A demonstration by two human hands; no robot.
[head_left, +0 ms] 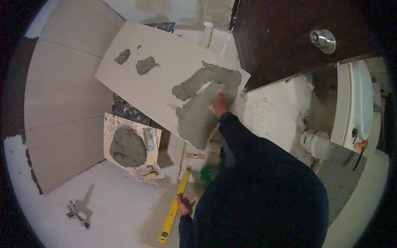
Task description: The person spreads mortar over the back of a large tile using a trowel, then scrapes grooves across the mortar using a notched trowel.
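Note:
A large pale tile point(161, 93) lies with a broad grey layer of mortar point(196, 118) over its right part, and smaller dabs sit toward its far left. Over this layer, my right hand point(221, 103) is closed around the light handle of what looks like a trowel point(222, 88); its blade is hard to make out against the grey. My left hand point(186, 203) is held low, palm up with loosely bent fingers and nothing visible in it. Right beside it a yellow spirit level point(174, 206) stretches lengthwise.
Left of centre, a board point(108, 142) carries a mortar heap point(128, 148) and a flat metal blade point(150, 138); a wooden-handled float point(149, 175) lies at its near edge. A dark door point(281, 37) stands far right, a white bucket point(314, 142) right, a tap point(77, 215) lower left.

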